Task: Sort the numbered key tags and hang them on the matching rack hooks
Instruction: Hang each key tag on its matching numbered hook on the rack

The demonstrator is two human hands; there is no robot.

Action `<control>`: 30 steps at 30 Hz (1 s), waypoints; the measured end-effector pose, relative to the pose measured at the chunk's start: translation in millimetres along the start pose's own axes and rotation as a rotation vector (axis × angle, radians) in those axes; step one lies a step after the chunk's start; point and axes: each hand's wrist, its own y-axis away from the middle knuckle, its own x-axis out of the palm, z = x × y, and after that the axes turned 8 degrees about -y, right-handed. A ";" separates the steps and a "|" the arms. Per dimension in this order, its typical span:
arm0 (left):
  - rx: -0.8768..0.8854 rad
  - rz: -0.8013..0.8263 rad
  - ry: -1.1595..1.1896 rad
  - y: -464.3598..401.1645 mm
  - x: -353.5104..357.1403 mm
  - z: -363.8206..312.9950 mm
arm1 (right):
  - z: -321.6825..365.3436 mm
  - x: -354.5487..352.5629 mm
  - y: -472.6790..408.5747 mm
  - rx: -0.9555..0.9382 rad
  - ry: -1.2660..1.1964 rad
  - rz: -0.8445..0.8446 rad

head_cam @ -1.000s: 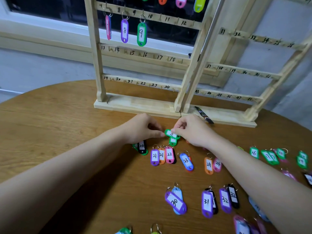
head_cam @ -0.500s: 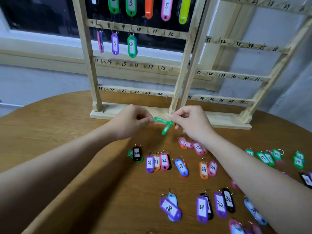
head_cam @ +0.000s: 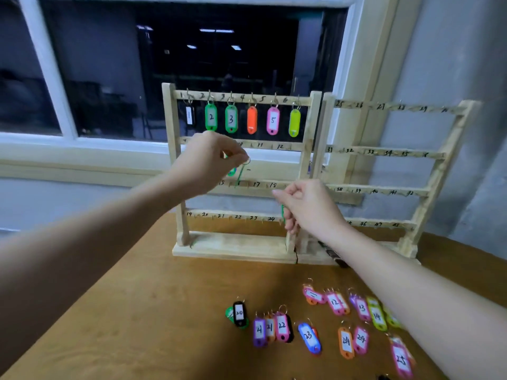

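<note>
while the left hand works at the second rail: the left hand (head_cam: 204,163) is raised in front of the left rack (head_cam: 172,160), fingers curled, thumb and forefinger pinching the ring of a green tag (head_cam: 239,174) that hangs edge-on below them.
why held so: pinching the ring leaves the tag free to dangle and keeps the ring presented to a hook; my judgement is that it is bound for the hook marked 10 on the second rail, which the hand partly covers, though the tag's number cannot be read.
right hand: the right hand (head_cam: 307,207) waits lower, near the left rack's right post, fingers curled round a second green tag (head_cam: 282,215), of which only a sliver shows; its number cannot be told.
left rack contents: top rail carries tags on hooks 1 to 6, among them tag 2 (head_cam: 211,117), tag 3 (head_cam: 231,119) and tag 5 (head_cam: 273,120); hooks 11 and 12 and the third and fourth rails look bare.
right rack (head_cam: 428,182): numbered rails from 25 up, no tags seen on them.
table (head_cam: 137,311): the unsorted rest lies in rough number order, tag 20 (head_cam: 239,314) to the left, tag 23 (head_cam: 308,335) in the middle, tag 25 (head_cam: 401,359) at the right.
progress: early, by my reckoning; most tags are not yet hung.
</note>
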 end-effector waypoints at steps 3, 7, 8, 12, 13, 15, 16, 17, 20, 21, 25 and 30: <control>-0.001 -0.037 -0.067 -18.8 -8.5 -7.5 | 18.3 0.6 -12.1 0.004 -0.059 0.015; -0.077 -0.023 -0.044 -40.7 -9.0 -6.6 | 35.9 2.0 -28.7 0.006 -0.119 0.005; -0.095 -0.011 -0.027 -44.4 -7.8 -6.5 | 39.1 2.3 -32.7 0.005 -0.143 -0.007; -0.136 0.041 -0.024 -51.6 2.4 -5.1 | 45.1 0.3 -48.5 -0.026 -0.136 -0.053; -0.145 0.052 -0.038 -52.7 5.2 -4.5 | 45.6 -0.6 -51.6 -0.037 -0.132 -0.063; -0.151 0.065 -0.066 -54.6 10.1 -4.5 | 46.3 -1.8 -55.9 -0.055 -0.119 -0.090; -0.153 0.068 -0.075 -55.3 11.8 -5.0 | 46.3 -1.9 -57.8 -0.061 -0.109 -0.110; -0.158 0.069 -0.078 -55.9 13.3 -5.7 | 46.2 -1.5 -59.6 -0.067 -0.096 -0.131; -0.186 0.065 -0.085 -56.7 16.3 -6.6 | 45.0 0.2 -65.3 -0.095 -0.038 -0.192; -0.194 0.068 -0.094 -56.9 17.3 -6.2 | 44.1 0.5 -67.0 -0.102 -0.018 -0.208; -0.211 0.085 -0.130 -56.0 21.9 -1.0 | 40.4 2.4 -71.4 -0.144 0.061 -0.239; -0.194 0.059 -0.167 -47.0 25.6 2.3 | 37.4 6.7 -73.5 -0.214 0.148 -0.244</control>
